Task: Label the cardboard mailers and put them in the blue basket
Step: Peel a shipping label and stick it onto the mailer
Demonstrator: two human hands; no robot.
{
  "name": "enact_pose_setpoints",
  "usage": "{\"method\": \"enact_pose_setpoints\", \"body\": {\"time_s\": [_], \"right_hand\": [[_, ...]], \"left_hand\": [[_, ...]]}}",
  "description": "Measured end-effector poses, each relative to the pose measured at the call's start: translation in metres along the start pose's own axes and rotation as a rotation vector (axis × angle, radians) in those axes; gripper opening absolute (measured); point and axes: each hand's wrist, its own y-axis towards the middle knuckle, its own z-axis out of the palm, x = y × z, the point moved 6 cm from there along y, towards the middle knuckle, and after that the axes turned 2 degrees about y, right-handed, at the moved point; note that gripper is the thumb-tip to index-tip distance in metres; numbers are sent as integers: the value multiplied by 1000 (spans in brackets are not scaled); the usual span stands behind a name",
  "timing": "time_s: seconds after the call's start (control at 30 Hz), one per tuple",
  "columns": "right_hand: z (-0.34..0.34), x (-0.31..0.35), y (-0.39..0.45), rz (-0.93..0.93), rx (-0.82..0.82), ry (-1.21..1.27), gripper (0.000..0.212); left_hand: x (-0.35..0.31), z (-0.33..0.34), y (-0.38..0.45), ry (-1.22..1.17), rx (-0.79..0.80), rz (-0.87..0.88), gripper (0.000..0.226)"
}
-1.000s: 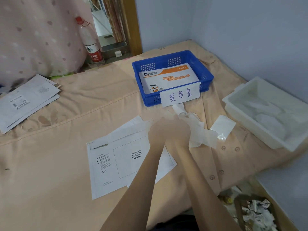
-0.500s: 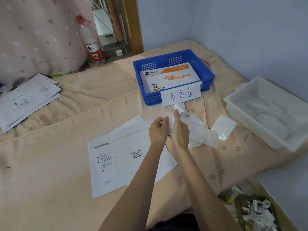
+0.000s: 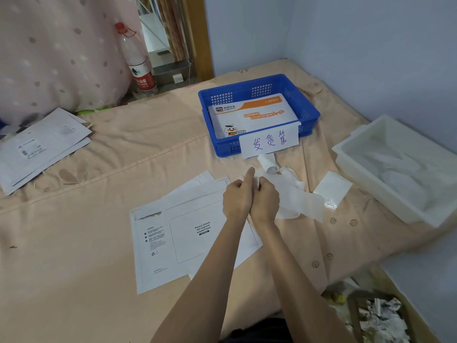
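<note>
My left hand [image 3: 238,198] and right hand [image 3: 265,200] meet knuckle to knuckle, pinching a thin white label sheet [image 3: 298,199]; it looks light, floppy, best peeled from a corner. A stiff, flat cardboard mailer [image 3: 178,241] lies at seven o'clock; the blue basket [image 3: 306,115] at twelve.

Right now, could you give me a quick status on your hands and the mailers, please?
Both hands, left hand and right hand, together pinching a white label strip. Top mailer unlabelled beneath. One mailer in blue basket. Nothing blocking.
</note>
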Motion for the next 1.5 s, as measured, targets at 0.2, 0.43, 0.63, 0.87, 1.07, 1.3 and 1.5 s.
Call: {"method": "enact_pose_setpoints", "body": {"time_s": [0.2, 0.43, 0.63, 0.87, 1.07, 1.3, 1.5], "right_hand": [[6, -1, 2, 83, 83, 202, 45], [13, -5, -1, 299, 149, 481, 42], [10, -3, -6, 397, 186, 573, 35], [9, -6, -11, 572, 302, 714, 26], [12, -10, -9, 656, 349, 719, 29], [21, -17, -14, 761, 350, 888, 30], [16, -12, -13, 772, 381, 902, 41]], "left_hand": [[1, 0, 4, -86, 34, -6, 50], [4, -1, 1, -226, 54, -94, 35], [7, -1, -1, -278, 93, -168, 31], [5, -5, -7, -384, 158, -225, 31], [3, -8, -13, -436, 149, -273, 30], [3, -10, -18, -522, 153, -315, 32], [0, -15, -16, -418, 94, -229, 28]]}}
